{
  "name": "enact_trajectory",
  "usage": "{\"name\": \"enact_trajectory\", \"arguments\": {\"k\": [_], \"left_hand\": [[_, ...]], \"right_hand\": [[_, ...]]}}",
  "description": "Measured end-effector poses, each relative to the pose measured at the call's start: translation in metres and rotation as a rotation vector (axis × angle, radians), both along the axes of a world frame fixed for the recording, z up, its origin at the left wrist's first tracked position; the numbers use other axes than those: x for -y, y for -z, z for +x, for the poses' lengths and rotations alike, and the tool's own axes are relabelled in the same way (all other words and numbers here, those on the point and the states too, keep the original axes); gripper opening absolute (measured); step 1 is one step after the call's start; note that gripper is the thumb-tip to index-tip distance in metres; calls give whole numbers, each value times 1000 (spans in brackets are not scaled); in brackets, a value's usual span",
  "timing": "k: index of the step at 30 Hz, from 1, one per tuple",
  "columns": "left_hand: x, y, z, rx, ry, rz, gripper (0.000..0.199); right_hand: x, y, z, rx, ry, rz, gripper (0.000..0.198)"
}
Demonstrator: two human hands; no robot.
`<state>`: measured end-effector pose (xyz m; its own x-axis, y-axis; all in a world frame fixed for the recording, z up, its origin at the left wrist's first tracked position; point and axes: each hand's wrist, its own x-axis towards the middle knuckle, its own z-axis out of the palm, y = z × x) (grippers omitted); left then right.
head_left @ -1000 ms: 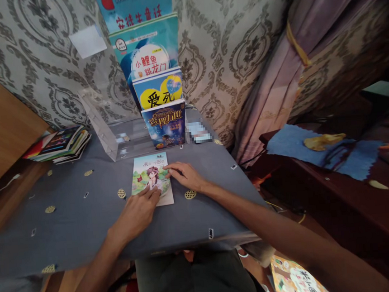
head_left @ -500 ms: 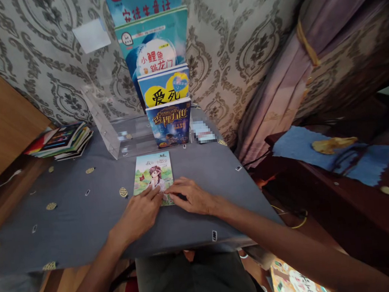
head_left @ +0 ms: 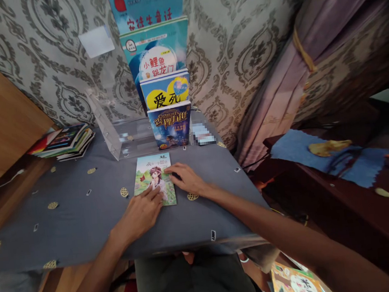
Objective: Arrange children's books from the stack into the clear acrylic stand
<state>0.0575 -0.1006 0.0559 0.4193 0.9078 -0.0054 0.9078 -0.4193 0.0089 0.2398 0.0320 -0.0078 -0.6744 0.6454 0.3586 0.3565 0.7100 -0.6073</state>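
Note:
A small paperback book with a cartoon figure and a butterfly on its cover lies closed on the grey cloth. Across its lower left part rests my left hand, fingers stretched out flat on the cover. My right hand is at the book's right edge, fingers apart and loosely bent, with the fingertips over the cover beside the figure's head. Neither hand grips anything. Just behind the book stands a clear plastic rack holding several upright books, the lowest a dark blue one.
A pile of books lies at the table's back left. Patterned wallpaper and a tied purple curtain are behind. To the right, a dark red surface carries a blue cloth. An orange book lies low at the right.
My right hand has moved up and slightly right along the book, away from my left hand. The left hand stays on the cover. The view has shifted a little.

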Motion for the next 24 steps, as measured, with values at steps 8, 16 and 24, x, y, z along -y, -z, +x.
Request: {"name": "enact_trajectory", "arguments": {"k": [8, 16, 24], "left_hand": [[0, 7, -3, 10, 6, 34, 32], [-1, 13, -10, 138, 12, 71, 33], [-31, 29, -56, 340, -258, 101, 43]], "right_hand": [[-25, -2, -15, 206, 170, 17, 45], [11, 1, 3, 247, -24, -11, 84], [19, -4, 13, 285, -118, -85, 102]]}}
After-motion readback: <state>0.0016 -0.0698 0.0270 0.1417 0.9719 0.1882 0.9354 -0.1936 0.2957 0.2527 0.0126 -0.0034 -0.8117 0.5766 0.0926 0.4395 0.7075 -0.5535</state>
